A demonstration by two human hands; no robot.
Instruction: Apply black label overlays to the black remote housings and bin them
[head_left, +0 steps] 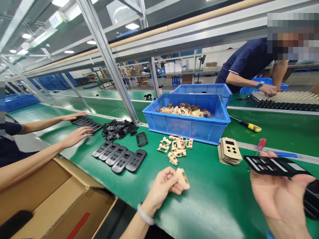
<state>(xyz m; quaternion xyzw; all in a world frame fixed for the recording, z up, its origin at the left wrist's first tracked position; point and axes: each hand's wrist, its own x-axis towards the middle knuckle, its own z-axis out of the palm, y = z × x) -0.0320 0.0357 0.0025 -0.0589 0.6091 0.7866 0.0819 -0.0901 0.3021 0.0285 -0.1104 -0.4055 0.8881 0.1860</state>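
Observation:
My left hand (pixel 161 187) pinches a curled beige backing-paper piece (pixel 184 181) with cutouts, above the green table. In my right hand (pixel 276 196), at the right edge, lies a thin black panel (pixel 275 166) with pale slots and a pale rectangle; the thumb is over it. A dark ribbed part (pixel 312 197) shows beside that thumb, partly cut off by the frame. Just beyond my left hand lie several loose curled beige pieces (pixel 178 146). A stack of flat beige sheets (pixel 230 151) with a window and round holes stands between my hands.
A blue bin (pixel 184 127) holds more curled pieces. Black remote-like housings (pixel 136 161) sit left, near a pile of small black parts (pixel 119 129). Co-workers' hands (pixel 77 136) work at left and across the table. A yellow screwdriver (pixel 253 127) and blue pen (pixel 286 155) lie right.

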